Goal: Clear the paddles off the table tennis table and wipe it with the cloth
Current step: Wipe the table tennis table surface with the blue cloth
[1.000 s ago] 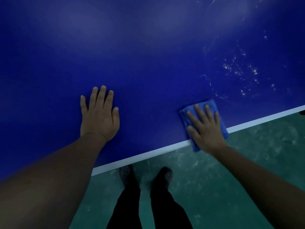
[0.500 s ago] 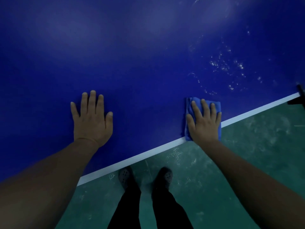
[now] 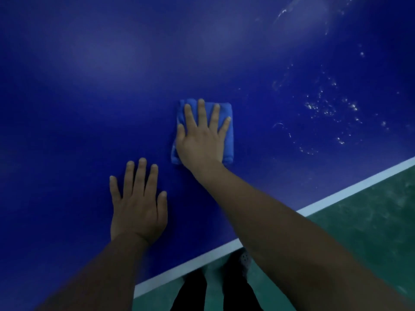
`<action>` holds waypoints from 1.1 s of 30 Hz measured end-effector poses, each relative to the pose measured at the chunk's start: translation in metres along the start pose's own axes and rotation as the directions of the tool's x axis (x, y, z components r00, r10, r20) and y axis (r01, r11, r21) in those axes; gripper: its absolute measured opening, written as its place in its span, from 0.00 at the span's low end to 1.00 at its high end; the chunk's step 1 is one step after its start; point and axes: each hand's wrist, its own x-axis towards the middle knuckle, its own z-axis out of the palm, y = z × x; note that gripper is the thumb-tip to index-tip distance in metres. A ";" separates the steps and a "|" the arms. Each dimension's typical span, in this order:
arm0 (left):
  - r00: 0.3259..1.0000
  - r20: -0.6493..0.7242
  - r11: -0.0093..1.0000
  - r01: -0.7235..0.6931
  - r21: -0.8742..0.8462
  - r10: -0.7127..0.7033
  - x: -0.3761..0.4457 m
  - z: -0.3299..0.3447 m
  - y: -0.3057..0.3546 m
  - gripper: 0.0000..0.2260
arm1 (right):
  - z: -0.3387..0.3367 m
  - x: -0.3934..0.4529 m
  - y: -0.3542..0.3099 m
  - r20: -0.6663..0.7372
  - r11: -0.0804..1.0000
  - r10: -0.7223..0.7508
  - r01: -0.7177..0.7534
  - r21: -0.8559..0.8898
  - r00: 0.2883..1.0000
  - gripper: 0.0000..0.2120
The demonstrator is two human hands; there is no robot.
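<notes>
Where right hand presses, cloth mostly hidden; legs cropped.

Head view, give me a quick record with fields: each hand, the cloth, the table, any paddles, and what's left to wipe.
left hand: left hand flat on the table, fingers straight, holding nothing
right hand: right hand pressed flat on the cloth, fingers spread
cloth: blue, folded, on the table away from the white edge line
paddles: none in view
left to wipe: droplets to the right of the cloth
floor: green floor beyond the edge
</notes>
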 end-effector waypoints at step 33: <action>0.997 -0.062 0.999 0.050 -0.008 -0.051 -0.007 0.002 0.003 0.32 | -0.033 -0.101 0.230 -0.018 0.840 0.542 -0.541 0.043 0.840 0.26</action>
